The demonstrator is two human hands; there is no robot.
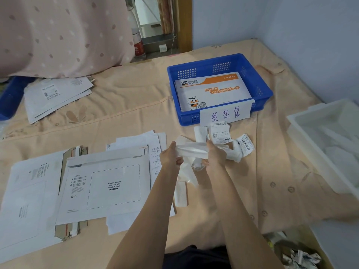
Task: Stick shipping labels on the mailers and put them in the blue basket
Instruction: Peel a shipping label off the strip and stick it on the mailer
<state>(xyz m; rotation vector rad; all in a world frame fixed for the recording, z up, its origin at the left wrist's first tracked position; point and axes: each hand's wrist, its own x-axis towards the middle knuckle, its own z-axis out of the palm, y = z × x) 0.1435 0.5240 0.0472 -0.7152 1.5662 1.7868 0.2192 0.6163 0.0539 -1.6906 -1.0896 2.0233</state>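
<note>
The left hand [171,155] and right hand [214,156] are both curled shut around one curled strip of label paper [191,150], seemingly tugging it apart or peeling its backing. Just beyond them lie loose shipping labels [220,133] with printed barcodes. To the left, the top mailer [105,183] lies face up, its waybill box bare. Farther off, the blue basket [256,82] already holds one finished mailer [211,90]. So the label-preparing step looks underway; next, the freed label probably needs carrying left and pressing flat inside that box.
</note>
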